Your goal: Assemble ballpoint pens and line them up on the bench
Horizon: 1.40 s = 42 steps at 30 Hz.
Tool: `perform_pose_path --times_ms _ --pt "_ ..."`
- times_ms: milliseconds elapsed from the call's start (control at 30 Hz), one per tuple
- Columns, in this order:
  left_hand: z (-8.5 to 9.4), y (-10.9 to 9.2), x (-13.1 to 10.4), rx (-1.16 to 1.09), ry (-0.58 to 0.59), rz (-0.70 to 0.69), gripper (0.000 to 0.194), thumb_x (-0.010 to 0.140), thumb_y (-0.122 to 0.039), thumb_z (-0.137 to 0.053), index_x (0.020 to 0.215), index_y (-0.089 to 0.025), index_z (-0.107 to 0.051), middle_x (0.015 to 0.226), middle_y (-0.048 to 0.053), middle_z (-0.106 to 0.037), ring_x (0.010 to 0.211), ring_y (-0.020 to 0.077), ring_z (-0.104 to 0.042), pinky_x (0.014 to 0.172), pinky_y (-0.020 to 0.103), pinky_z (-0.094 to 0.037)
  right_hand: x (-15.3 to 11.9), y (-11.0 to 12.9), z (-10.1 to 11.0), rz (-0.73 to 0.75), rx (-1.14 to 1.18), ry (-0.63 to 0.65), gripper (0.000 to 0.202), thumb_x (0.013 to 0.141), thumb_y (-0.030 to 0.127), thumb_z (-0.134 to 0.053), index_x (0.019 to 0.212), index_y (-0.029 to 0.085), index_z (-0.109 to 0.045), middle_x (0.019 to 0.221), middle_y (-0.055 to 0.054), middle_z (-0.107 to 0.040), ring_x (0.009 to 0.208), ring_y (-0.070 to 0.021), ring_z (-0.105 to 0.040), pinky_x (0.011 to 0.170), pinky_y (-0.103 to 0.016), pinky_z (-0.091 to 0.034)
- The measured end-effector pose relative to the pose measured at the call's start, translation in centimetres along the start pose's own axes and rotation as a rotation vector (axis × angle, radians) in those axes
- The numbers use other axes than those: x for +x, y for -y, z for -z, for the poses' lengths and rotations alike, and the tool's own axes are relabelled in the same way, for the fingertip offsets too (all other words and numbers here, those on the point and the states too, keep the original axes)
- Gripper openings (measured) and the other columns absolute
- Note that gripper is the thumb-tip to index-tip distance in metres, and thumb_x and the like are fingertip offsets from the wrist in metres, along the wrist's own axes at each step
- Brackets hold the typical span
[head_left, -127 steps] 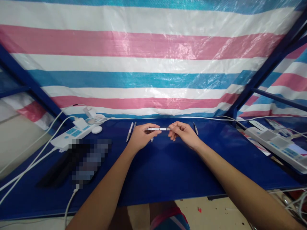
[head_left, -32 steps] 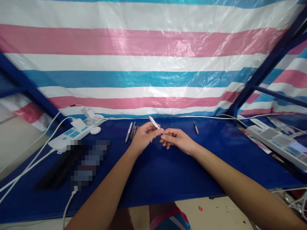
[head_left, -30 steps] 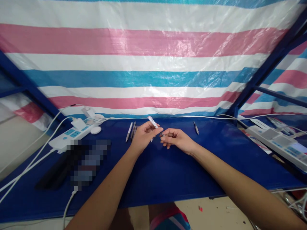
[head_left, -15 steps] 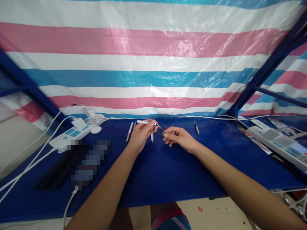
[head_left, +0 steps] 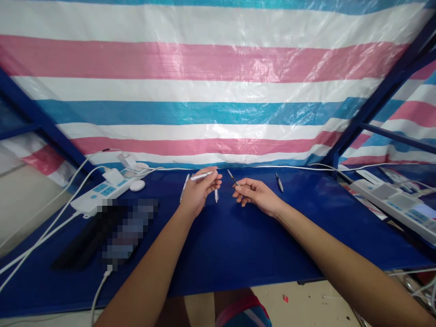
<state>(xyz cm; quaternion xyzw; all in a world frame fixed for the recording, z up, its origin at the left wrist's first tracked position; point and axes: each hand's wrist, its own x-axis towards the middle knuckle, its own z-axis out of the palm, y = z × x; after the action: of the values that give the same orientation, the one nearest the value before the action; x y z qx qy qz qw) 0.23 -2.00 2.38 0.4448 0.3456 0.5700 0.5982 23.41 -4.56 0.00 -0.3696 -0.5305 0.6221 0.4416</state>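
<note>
My left hand is closed around a white pen barrel, which points left and slightly down between thumb and fingers. In a pinch, my right hand holds a thin dark pen refill, its far end slanting up and left. A gap separates the refill from the barrel. Behind my left hand lies a white pen, partly covered by the hand. Another white pen lies between my hands, its upper part hidden. Right of my right hand rests a short grey pen piece.
All this is on a blue table. On the left are a white power strip with cables, a round white disc and a blurred-out dark device. A second power strip sits at right. Striped sheeting hangs behind.
The pen barrel and the refill were nearly touching and are now apart. The refill has swung upward in my right hand, and the barrel's left end has tipped down.
</note>
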Motion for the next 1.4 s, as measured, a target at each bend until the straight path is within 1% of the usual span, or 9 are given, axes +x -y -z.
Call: perform_pose_path --times_ms 167,267,533,667,733,933,1100,1233,1400 --pt "-0.2 0.2 -0.4 0.224 0.145 -0.08 0.059 0.082 -0.037 -0.092 0.135 -0.022 -0.073 0.134 0.013 -0.077 0.112 0.0281 -0.077 0.098 0.043 -0.063 -0.2 0.2 -0.1 0.019 -0.003 0.014 0.039 0.087 0.052 -0.089 0.108 0.022 -0.075 0.098 -0.006 -0.079 0.078 -0.0163 -0.073 0.068 -0.029 -0.059" --pt "-0.4 0.7 -0.3 0.251 0.224 -0.083 0.057 0.087 -0.042 -0.087 0.138 -0.023 -0.071 0.145 0.014 -0.071 0.12 0.0319 -0.076 0.105 0.049 -0.061 -0.2 0.3 -0.1 0.029 0.001 0.009 0.039 0.088 0.053 -0.088 0.107 0.022 -0.075 0.098 -0.006 -0.079 0.078 -0.0162 -0.072 0.068 -0.029 -0.058" --pt "0.1 2.0 0.5 0.335 0.176 -0.191 0.032 0.098 -0.046 -0.074 0.116 -0.02 -0.069 0.127 0.013 -0.078 0.116 0.0313 -0.078 0.11 0.051 -0.057 -0.1 0.3 0.0 0.021 -0.004 0.002 0.041 0.087 0.054 -0.089 0.107 0.022 -0.074 0.095 -0.006 -0.079 0.076 -0.0164 -0.072 0.066 -0.029 -0.057" --pt "0.4 1.9 0.3 0.495 0.15 -0.23 0.043 0.099 -0.043 -0.074 0.136 -0.027 -0.061 0.128 0.01 -0.075 0.113 0.0299 -0.08 0.089 0.037 -0.064 -0.1 0.2 0.0 0.023 -0.018 0.013 0.04 0.088 0.053 -0.088 0.107 0.022 -0.074 0.095 -0.005 -0.079 0.075 -0.0159 -0.072 0.066 -0.028 -0.057" --pt "0.4 1.6 0.0 0.557 0.138 -0.271 0.042 0.1 -0.043 -0.073 0.137 -0.028 -0.062 0.13 0.011 -0.074 0.112 0.0298 -0.08 0.082 0.034 -0.064 -0.1 0.1 0.0 0.025 -0.021 0.014 0.039 0.088 0.053 -0.088 0.107 0.022 -0.074 0.094 -0.005 -0.079 0.075 -0.0161 -0.071 0.066 -0.029 -0.057" --pt "0.1 1.1 -0.4 0.651 0.166 -0.341 0.036 0.102 -0.041 -0.069 0.134 -0.026 -0.065 0.122 0.009 -0.08 0.107 0.0268 -0.081 0.086 0.036 -0.064 0.0 0.0 0.0 0.012 -0.021 0.011 0.042 0.086 0.054 -0.089 0.107 0.022 -0.074 0.094 -0.006 -0.079 0.075 -0.0169 -0.072 0.066 -0.03 -0.057" --pt "0.3 1.7 -0.3 0.939 0.177 -0.391 0.027 0.103 -0.035 -0.066 0.127 -0.025 -0.071 0.113 0.007 -0.082 0.103 0.0266 -0.08 0.091 0.04 -0.062 0.0 0.0 0.1 0.013 -0.025 0.023 0.042 0.087 0.054 -0.088 0.109 0.021 -0.074 0.094 -0.006 -0.079 0.074 -0.0168 -0.071 0.067 -0.03 -0.057" --pt "0.2 2.4 0.0 1.205 0.166 -0.487 0.026 0.103 -0.029 -0.061 0.125 -0.024 -0.074 0.121 0.009 -0.081 0.114 0.0306 -0.075 0.102 0.046 -0.056 -0.2 0.1 0.0 0.002 -0.031 0.032 0.041 0.087 0.053 -0.088 0.108 0.021 -0.074 0.095 -0.007 -0.08 0.076 -0.0169 -0.072 0.067 -0.03 -0.057" --pt "0.3 2.8 0.8 1.437 0.095 -0.451 0.028 0.1 -0.027 -0.063 0.124 -0.022 -0.077 0.123 0.015 -0.079 0.12 0.0379 -0.069 0.108 0.053 -0.048 -0.1 0.2 -0.3 -0.014 -0.035 0.022 0.04 0.087 0.056 -0.087 0.103 0.021 -0.075 0.096 -0.007 -0.08 0.077 -0.0172 -0.072 0.068 -0.03 -0.057"
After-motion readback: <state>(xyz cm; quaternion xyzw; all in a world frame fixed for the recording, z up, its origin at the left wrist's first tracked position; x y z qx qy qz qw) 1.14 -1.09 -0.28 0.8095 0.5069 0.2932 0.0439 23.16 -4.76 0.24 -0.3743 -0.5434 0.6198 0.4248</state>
